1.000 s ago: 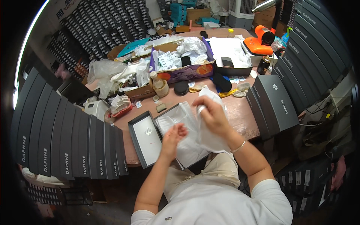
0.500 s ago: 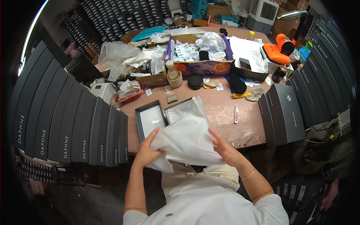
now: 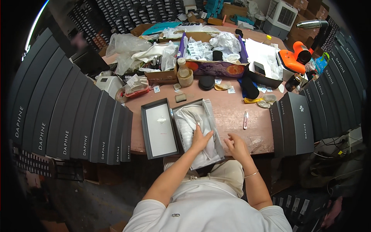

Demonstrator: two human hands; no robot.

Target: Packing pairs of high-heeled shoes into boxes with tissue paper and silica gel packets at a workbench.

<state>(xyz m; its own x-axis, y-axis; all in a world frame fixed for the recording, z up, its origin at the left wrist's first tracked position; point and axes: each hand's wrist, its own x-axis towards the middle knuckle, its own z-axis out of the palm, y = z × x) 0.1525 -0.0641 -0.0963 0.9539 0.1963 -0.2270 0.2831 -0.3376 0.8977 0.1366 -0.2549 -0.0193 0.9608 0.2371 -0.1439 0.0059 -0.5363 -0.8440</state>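
Note:
A dark grey shoebox (image 3: 217, 144) stands at the table's near edge, lined with white tissue paper (image 3: 210, 116). Something pale wrapped in the tissue lies inside; its kind is mostly hidden. My left hand (image 3: 199, 140) rests on the tissue within the box, its thumb and fingers apart. Just right of the box hovers my right hand (image 3: 237, 147), holding nothing, fingers loosely spread. The box's lid (image 3: 159, 129) lies inner side up at the left, against the box, its inside white.
Stacks of dark grey shoeboxes flank me at left (image 3: 73, 112) and right (image 3: 328, 89). Thread snips (image 3: 245, 120) lie right of the open box. Behind are a sponge-like block (image 3: 180, 98), a glue bottle (image 3: 184, 74), a round black tin (image 3: 206, 82) and a carton of crumpled paper (image 3: 216, 69).
The white tissue, earlier lifted between both hands over the box, now lies down inside it. My left hand moved right onto it; the right hand came away from the tissue. The lid shows fully.

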